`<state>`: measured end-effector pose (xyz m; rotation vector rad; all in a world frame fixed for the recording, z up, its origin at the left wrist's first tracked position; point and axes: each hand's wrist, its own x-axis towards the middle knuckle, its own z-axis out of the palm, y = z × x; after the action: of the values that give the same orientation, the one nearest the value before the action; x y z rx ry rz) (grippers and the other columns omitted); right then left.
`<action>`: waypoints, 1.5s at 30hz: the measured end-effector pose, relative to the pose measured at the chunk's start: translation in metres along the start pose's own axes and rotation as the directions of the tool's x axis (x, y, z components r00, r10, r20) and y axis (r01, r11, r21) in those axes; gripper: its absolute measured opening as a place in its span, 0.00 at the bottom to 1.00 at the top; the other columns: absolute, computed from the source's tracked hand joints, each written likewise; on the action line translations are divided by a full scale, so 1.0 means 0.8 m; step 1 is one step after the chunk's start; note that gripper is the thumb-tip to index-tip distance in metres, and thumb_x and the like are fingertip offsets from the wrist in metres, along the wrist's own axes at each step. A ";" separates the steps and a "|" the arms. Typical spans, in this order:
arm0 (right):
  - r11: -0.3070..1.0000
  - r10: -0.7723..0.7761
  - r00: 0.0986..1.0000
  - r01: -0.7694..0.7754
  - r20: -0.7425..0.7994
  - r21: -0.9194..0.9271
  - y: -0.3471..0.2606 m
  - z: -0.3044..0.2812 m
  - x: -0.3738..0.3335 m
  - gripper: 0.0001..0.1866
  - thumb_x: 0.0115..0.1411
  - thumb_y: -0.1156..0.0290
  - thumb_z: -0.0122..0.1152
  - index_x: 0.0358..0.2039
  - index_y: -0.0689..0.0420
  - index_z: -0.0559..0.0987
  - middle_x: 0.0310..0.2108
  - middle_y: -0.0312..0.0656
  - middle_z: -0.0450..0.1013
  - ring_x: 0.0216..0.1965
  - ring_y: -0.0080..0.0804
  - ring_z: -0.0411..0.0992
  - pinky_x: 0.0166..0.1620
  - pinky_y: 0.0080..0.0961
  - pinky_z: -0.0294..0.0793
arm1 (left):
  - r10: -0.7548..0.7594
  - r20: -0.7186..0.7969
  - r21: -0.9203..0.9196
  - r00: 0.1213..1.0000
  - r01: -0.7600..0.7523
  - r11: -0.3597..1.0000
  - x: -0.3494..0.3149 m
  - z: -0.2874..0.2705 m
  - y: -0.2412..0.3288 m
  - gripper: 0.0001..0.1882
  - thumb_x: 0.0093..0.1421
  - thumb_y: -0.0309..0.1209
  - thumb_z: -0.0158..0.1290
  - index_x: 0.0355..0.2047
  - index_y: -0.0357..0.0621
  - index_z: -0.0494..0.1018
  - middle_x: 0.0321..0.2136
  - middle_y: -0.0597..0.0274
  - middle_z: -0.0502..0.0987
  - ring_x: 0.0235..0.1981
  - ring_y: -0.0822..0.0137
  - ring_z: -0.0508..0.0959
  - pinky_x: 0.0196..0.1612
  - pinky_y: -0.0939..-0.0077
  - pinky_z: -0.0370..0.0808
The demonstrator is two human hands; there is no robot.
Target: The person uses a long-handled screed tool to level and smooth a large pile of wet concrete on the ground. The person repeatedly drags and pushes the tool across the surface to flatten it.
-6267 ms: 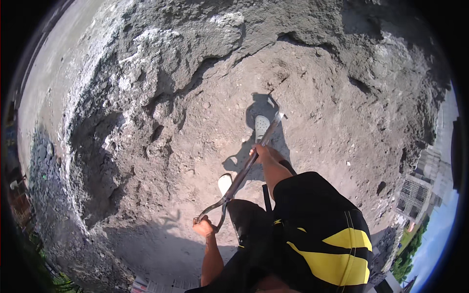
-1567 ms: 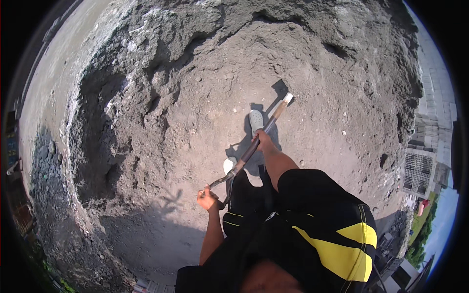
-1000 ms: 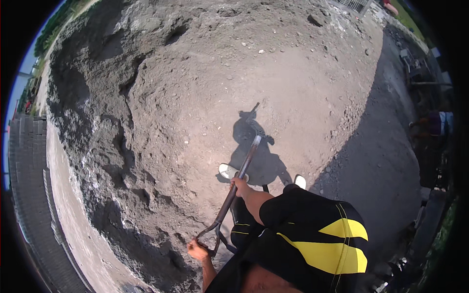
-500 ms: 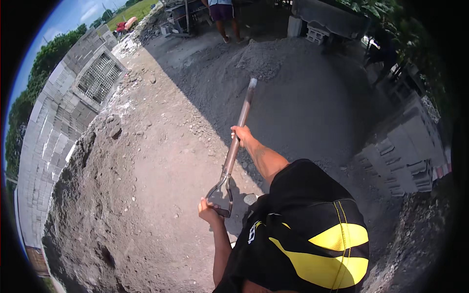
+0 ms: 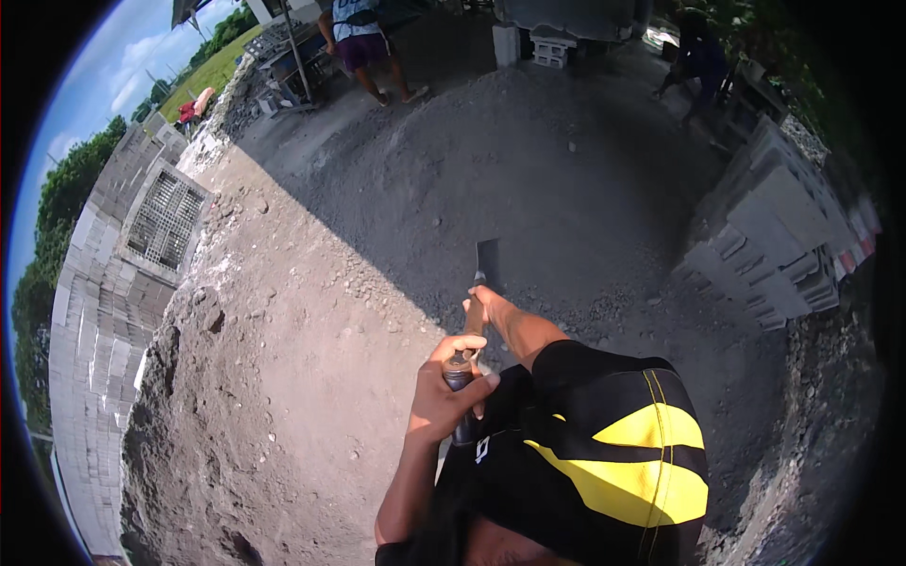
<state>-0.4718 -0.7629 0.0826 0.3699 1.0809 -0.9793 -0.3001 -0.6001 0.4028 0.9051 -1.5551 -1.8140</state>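
Observation:
A shovel is in both of my hands, its blade (image 5: 487,257) pointing away from me, low over the grey sand-like material. My left hand (image 5: 444,391) is closed around the dark grip at the near end of the handle, close to my body. Farther along the shaft, just behind the blade, my right hand (image 5: 481,304) is wrapped round it. No load shows on the blade. Grey loose material (image 5: 528,160) spreads in the shade ahead of me, raised toward the far side.
Stacked hollow blocks (image 5: 774,236) stand at the right, with a long block wall (image 5: 94,330) at the left. A person (image 5: 363,42) stands at the far side; another person (image 5: 700,71) is in shadow at the far right. Rough earth (image 5: 189,424) rises on the left.
The shovel has come back toward me, its blade now showing away from the far heap. My left hand has moved nearer my body, and my right hand is lower in view.

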 end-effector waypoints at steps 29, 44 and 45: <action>-0.708 0.616 0.761 0.423 -0.203 -0.566 1.028 -0.183 0.017 0.15 0.52 0.62 0.56 0.32 0.60 0.68 0.20 0.42 0.65 0.19 0.34 0.69 0.23 0.32 0.71 | -0.877 0.153 0.539 -0.456 -0.705 0.461 -0.565 -0.013 -0.596 0.07 0.46 0.18 0.47 0.27 0.37 0.68 0.13 0.68 0.60 0.12 0.74 0.62 0.16 0.80 0.61; -0.963 0.260 0.840 0.192 -0.476 -0.187 0.983 -0.083 0.015 0.24 0.46 0.45 0.60 0.30 0.51 0.67 0.17 0.31 0.55 0.17 0.21 0.56 0.20 0.20 0.58 | -0.944 0.160 0.583 -0.288 -0.744 0.326 -0.535 -0.135 -0.681 0.19 0.42 0.17 0.45 0.39 0.29 0.69 0.13 0.62 0.66 0.11 0.72 0.65 0.15 0.81 0.63; -0.962 0.270 0.856 0.221 -0.440 -0.161 0.991 -0.084 0.021 0.23 0.47 0.45 0.60 0.28 0.50 0.66 0.16 0.30 0.55 0.16 0.20 0.56 0.19 0.20 0.58 | -0.944 0.183 0.599 -0.275 -0.730 0.329 -0.537 -0.145 -0.690 0.17 0.42 0.18 0.45 0.36 0.30 0.69 0.12 0.63 0.65 0.10 0.72 0.65 0.14 0.81 0.62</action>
<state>0.1376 -0.2911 -0.1141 -1.6302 0.8239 1.5407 0.0530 -0.2458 -0.0998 -1.0465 -4.4056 -1.1945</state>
